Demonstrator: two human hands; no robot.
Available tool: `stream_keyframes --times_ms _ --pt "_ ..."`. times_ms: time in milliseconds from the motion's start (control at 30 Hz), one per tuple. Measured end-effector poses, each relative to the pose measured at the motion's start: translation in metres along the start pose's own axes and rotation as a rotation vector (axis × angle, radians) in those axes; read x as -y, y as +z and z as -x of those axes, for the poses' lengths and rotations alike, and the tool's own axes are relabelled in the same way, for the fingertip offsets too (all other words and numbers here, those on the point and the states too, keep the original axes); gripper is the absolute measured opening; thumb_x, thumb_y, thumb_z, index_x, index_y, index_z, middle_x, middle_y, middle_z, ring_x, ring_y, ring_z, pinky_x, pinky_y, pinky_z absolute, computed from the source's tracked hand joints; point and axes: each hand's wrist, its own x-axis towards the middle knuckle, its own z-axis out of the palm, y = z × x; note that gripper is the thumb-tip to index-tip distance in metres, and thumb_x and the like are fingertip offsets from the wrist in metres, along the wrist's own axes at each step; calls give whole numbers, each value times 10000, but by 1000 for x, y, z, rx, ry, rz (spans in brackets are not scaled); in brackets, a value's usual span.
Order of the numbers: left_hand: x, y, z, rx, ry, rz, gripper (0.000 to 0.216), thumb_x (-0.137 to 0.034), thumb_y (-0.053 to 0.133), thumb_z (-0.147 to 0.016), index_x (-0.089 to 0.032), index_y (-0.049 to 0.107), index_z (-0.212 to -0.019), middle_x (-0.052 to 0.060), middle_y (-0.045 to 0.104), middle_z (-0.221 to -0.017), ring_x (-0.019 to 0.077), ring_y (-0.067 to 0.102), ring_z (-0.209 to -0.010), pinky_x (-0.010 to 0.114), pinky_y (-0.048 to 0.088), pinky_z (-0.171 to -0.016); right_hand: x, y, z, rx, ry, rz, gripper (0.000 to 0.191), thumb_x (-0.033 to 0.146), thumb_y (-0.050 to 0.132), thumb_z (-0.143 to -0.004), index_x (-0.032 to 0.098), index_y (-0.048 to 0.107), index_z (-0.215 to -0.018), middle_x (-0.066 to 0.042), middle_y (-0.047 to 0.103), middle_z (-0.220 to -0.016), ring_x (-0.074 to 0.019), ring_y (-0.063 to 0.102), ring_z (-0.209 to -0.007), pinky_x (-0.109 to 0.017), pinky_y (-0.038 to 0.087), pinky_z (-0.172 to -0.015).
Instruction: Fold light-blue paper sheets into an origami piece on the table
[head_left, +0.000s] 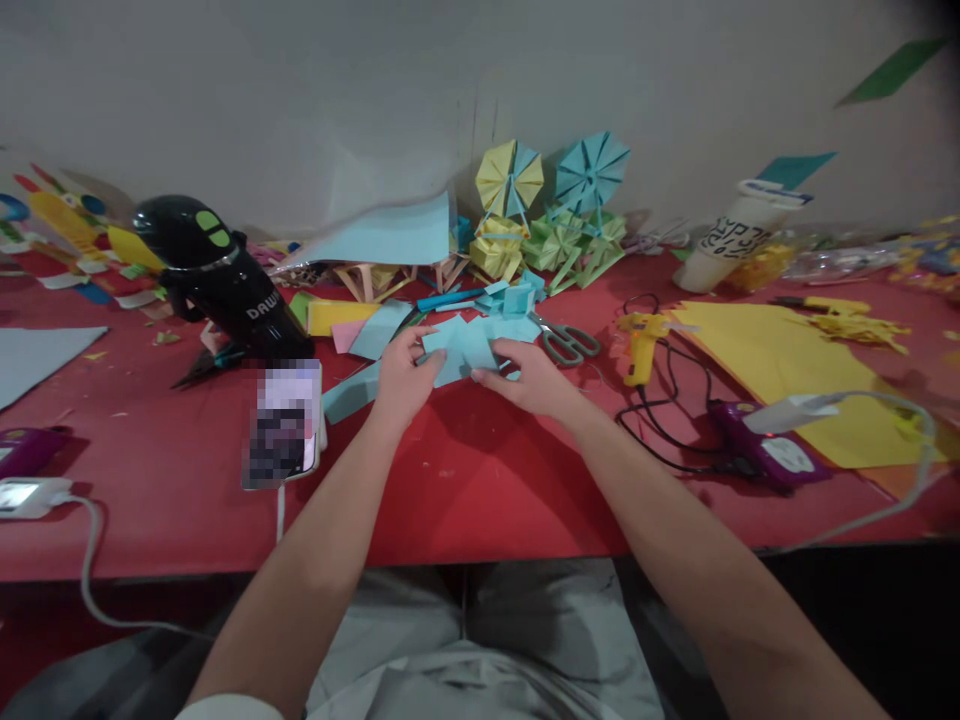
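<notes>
Between my two hands is a piece of light blue paper (459,350), creased or layered, held just above the red table. My left hand (409,375) pinches its left side between thumb and fingers. On the right side, my right hand (529,375) grips the paper the same way. Behind it lie small folded blue paper pieces (514,298) and a blue pen-like stick (450,299). Scissors (570,343) with grey handles rest just beyond my right hand. A blue paper strip (351,392) lies left of my left hand.
A phone (283,425) and black bottle (225,285) stand left. To the right are a yellow glue gun (642,348) with its cord, a purple power strip (772,445), yellow sheets (810,400) and a tilted cup (739,238). Folded paper wheels (510,178) stand against the wall.
</notes>
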Motion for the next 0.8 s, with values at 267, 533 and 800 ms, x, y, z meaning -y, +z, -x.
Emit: stream_keyframes --times_ms 267,533,800 --pt "1 5 1 23 15 138 231 -250 687 -682 -168 687 -898 39 703 -830 180 659 -824 296 512 -765 6 13 3 -57 -122 408 235 301 544 -884 218 678 -1058 -81 571 -946 -200 551 -838 -311 455 -707" --pt "-7 8 2 55 -278 357 297 -278 703 -687 -185 698 -969 49 702 -901 164 659 -793 303 553 -707 0 17 3 -66 -145 493 466 94 475 -829 261 656 -1224 -135 517 -1337 -310 522 -1193 -455 507 -902" --pt "-11 9 5 126 -312 450 261 -144 637 -711 -181 709 -959 37 704 -824 140 660 -743 310 566 -742 -3 17 2 -99 -170 421 338 179 502 -892 272 698 -1152 -120 513 -1366 -293 513 -1239 -494 466 -1004"
